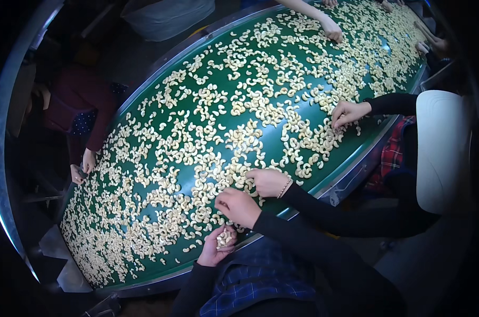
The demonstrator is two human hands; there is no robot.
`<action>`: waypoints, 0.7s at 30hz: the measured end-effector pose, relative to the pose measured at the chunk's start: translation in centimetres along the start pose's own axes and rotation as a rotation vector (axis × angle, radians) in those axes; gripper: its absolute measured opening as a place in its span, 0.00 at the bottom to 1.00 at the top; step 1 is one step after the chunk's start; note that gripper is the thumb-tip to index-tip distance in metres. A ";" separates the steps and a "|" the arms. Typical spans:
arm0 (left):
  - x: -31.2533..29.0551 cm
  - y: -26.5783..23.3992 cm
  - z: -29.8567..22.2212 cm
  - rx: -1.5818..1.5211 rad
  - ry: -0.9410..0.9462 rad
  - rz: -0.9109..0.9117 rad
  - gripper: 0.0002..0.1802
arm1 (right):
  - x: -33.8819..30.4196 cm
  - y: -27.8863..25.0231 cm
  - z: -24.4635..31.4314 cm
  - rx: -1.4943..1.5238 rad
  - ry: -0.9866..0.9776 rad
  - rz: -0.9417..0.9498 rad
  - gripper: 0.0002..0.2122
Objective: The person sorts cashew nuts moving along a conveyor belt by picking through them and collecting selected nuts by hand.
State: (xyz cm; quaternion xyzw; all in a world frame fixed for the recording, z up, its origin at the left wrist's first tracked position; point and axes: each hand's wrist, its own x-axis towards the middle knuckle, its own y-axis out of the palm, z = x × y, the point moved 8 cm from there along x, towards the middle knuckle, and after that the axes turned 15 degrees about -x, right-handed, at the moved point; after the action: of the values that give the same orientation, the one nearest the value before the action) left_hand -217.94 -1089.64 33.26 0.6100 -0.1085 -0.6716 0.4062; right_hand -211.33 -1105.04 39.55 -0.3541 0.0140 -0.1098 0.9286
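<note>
Pale cashew nuts (248,138) lie scattered over a long green conveyor belt (308,112). Close to the near metal edge, my left hand (217,247) is cupped, palm up, around a small heap of cashew pieces (226,238). Just above it my right hand (238,207) hovers low over the nuts, its fingers curled together and pointing left. Whatever may be between those fingertips is hidden. Beside my right hand, a co-worker's hand with a beaded bracelet (285,187) reaches onto the belt.
At my right, a co-worker in a white cap (443,150) has another hand (349,113) over the nuts. Across the belt, a person in a dark red sleeve (99,124) works at the far edge. More hands (331,28) reach in at the top. A metal rail (350,165) borders the belt.
</note>
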 end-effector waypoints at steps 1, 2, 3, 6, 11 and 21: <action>0.3 0.0 0.0 0.007 0.002 -0.007 0.15 | 1.3 0.3 -0.9 -0.069 0.012 -0.145 0.04; 0.3 0.3 0.0 -0.024 -0.024 0.077 0.15 | 2.8 1.3 -1.3 -0.167 0.008 -0.073 0.05; 0.5 1.5 0.4 -0.052 -0.063 0.163 0.15 | 3.8 1.9 -2.0 -0.273 0.012 -0.006 0.06; 1.2 2.0 0.8 -0.037 -0.057 0.118 0.15 | 4.6 2.8 -2.9 -0.282 0.041 0.092 0.08; 2.0 3.4 1.4 -0.126 -0.096 0.216 0.16 | 4.2 2.6 -3.8 -0.186 0.030 0.231 0.09; 5.6 6.2 4.8 0.010 -0.114 0.212 0.18 | -3.1 -4.5 -6.5 -0.408 -0.346 0.233 0.27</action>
State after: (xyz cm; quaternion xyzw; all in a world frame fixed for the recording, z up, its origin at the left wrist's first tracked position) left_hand -219.31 -1099.17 34.26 0.5580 -0.1988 -0.6579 0.4650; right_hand -215.89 -1111.84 37.49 -0.5432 -0.0823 0.0649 0.8331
